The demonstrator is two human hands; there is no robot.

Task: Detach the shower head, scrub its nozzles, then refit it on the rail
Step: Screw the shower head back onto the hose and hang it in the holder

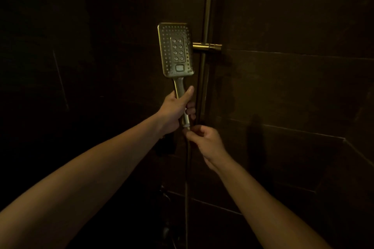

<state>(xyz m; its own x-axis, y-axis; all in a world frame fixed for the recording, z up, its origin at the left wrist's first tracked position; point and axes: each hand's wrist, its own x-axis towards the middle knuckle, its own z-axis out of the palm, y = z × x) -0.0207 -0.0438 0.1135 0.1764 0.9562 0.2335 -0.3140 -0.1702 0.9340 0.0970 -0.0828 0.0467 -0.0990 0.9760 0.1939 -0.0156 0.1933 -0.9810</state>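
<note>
A rectangular brass shower head [175, 49] is held upright, its nozzle face and a small button turned toward me. My left hand [175, 110] is wrapped around its handle. Just below, my right hand [204, 141] pinches the hose [187, 178] where it joins the bottom of the handle. The hose hangs straight down from there. The vertical brass rail [206, 16] stands just right of the head, and its slider holder [206, 47] sticks out sideways behind the head's right edge.
Dark tiled walls [293, 87] surround the shower in dim light. A dark valve or tap fitting [165, 194] shows faintly low down beside the hose. A tiled ledge [323, 139] runs along the right wall.
</note>
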